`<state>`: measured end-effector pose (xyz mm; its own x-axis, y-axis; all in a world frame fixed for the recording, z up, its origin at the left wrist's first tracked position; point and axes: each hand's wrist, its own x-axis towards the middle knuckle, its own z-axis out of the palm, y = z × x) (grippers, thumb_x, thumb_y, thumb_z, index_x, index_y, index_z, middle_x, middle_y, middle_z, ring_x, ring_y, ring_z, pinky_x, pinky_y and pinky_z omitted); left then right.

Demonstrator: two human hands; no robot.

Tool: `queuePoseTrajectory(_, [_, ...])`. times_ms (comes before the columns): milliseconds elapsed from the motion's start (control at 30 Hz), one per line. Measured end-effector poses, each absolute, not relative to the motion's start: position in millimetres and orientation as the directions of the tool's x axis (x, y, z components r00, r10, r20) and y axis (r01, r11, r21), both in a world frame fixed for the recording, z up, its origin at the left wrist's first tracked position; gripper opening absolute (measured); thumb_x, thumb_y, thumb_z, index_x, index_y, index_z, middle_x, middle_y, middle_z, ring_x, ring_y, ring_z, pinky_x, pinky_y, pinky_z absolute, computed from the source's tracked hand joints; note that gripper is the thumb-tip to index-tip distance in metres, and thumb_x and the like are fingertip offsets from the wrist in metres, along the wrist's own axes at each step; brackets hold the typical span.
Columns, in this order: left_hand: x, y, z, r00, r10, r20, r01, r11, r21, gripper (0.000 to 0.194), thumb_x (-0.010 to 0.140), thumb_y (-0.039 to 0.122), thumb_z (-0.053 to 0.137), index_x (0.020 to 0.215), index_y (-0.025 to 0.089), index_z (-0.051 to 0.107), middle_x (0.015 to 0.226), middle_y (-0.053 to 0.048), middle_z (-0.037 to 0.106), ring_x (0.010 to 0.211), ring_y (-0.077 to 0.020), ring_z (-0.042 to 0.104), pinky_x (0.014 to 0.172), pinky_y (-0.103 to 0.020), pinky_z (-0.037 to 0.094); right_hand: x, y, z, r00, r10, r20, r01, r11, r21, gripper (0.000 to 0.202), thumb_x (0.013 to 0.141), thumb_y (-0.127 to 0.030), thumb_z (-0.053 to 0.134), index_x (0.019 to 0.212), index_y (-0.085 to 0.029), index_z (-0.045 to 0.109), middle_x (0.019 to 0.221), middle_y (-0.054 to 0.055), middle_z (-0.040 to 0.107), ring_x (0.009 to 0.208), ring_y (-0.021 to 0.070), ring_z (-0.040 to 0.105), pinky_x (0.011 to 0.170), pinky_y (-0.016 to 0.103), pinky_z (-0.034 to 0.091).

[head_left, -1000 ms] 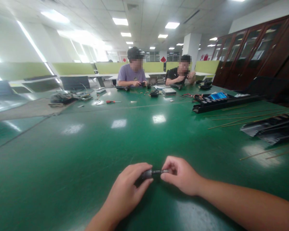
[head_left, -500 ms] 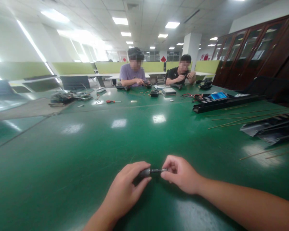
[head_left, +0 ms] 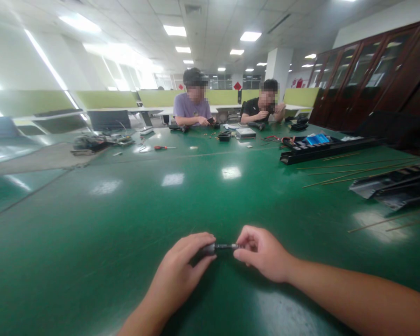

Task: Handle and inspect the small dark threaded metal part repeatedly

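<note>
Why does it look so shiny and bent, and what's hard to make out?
In the head view, ceiling lights seem mirrored on the glossy green table; the head view also tilts the cabinets, suggesting wide-lens distortion; the dark piece between left hand and right hand is too soft in the head view for fine detail.

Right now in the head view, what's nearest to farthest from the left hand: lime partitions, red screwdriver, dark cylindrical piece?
1. Dark cylindrical piece: held in the left hand.
2. Red screwdriver: farther ahead, on the table.
3. Lime partitions: beyond the table.
</note>
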<state>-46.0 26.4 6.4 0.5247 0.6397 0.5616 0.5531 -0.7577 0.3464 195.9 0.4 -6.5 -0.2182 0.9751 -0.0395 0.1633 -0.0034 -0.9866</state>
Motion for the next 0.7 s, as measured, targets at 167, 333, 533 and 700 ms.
queuePoseTrajectory(167, [-46.1,25.6,7.9,0.523,0.649,0.552,0.55,-0.752,0.363,0.024,0.089,0.027,0.067,0.113,0.026,0.068,0.11,-0.004,0.074,0.101,-0.0195,0.071,0.093,-0.032,0.059,196.0,0.1,-6.7,-0.215,0.976,-0.036,0.163,0.0,-0.987,0.015,0.078,-0.022,0.071,0.083,-0.016,0.059,0.063,-0.003,0.059,0.055,0.011,0.052,0.053,0.022,0.038])
queuePoseTrajectory(333, [-46.4,25.6,9.9,0.524,0.651,0.549,0.555,-0.75,0.359,0.024,0.088,0.027,0.067,0.112,0.026,0.068,0.109,-0.003,0.074,0.1,-0.0194,0.071,0.091,-0.033,0.059,195.9,0.6,-7.2,-0.202,0.979,-0.033,0.155,-0.001,-0.988,0.015,0.077,-0.022,0.071,0.082,-0.017,0.059,0.062,-0.004,0.058,0.055,0.0106,0.051,0.053,0.022,0.038])
queuePoseTrajectory(533, [-62.8,34.3,20.7,0.373,0.699,0.61,0.676,-0.655,0.337,0.025,0.088,0.037,0.068,0.11,0.026,0.068,0.109,-0.004,0.073,0.1,-0.0219,0.07,0.093,-0.037,0.058,195.9,0.2,-8.2,-0.21,0.977,-0.023,0.185,0.017,-0.983,0.016,0.075,-0.022,0.073,0.083,-0.017,0.06,0.061,-0.004,0.058,0.055,0.0113,0.051,0.054,0.023,0.039])
queuePoseTrajectory(700, [-87.0,44.0,44.5,-0.104,0.879,0.465,0.815,-0.193,0.547,0.051,0.091,0.05,0.059,0.129,0.017,0.062,0.103,-0.008,0.076,0.094,-0.028,0.073,0.08,-0.042,0.062,195.7,0.8,-9.1,-0.221,0.975,-0.03,0.193,0.013,-0.981,0.016,0.075,-0.022,0.074,0.084,-0.016,0.062,0.062,-0.003,0.059,0.056,0.0116,0.051,0.055,0.024,0.04])
